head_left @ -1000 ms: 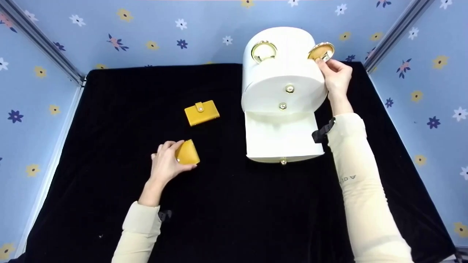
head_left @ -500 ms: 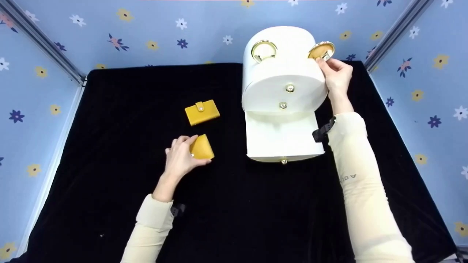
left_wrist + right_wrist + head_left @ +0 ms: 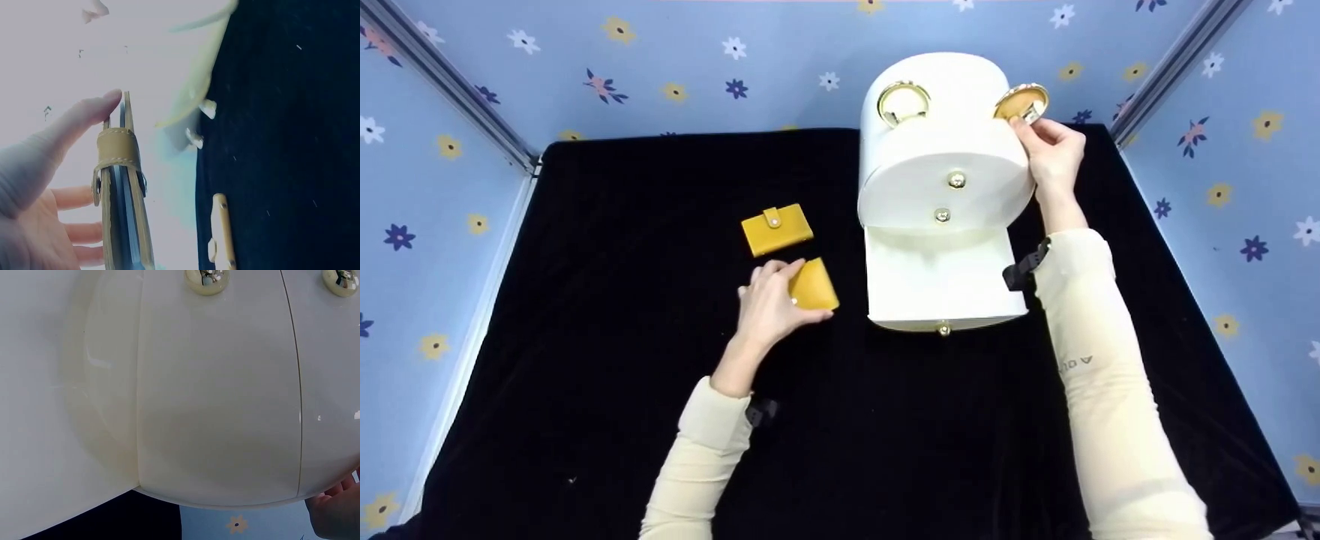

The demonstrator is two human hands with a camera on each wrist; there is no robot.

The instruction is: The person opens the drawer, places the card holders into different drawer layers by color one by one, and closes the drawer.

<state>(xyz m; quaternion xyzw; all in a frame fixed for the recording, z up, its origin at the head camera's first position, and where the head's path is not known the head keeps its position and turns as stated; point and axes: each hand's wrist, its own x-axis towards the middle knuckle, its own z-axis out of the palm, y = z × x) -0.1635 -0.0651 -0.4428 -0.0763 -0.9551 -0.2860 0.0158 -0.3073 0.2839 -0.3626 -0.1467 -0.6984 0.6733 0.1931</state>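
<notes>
My left hand [image 3: 777, 301] grips a small yellow wallet [image 3: 814, 286] just above the black cloth, a short way left of the white round box [image 3: 941, 161]. In the left wrist view the wallet [image 3: 121, 191] shows edge-on, strap closed, with my thumb [image 3: 70, 129] along its side. A second yellow wallet [image 3: 777, 229] lies flat just beyond it, also seen as the second wallet [image 3: 221, 233]. The box's bottom drawer [image 3: 943, 281] is pulled out. My right hand [image 3: 1048, 150] holds the box's upper right side, fingertips at a gold disc [image 3: 1020, 102]. The right wrist view shows the box front [image 3: 214, 394] close up.
A gold ring handle [image 3: 901, 101] sits on top of the box, and gold knobs [image 3: 956, 180] mark its drawers. Black cloth [image 3: 607, 315] covers the table. Blue flowered walls [image 3: 442, 240] close in the left, back and right sides.
My left hand has carried the wallet to the right and a little farther away, from the table's middle to beside the open drawer. My right hand and the box have stayed put.
</notes>
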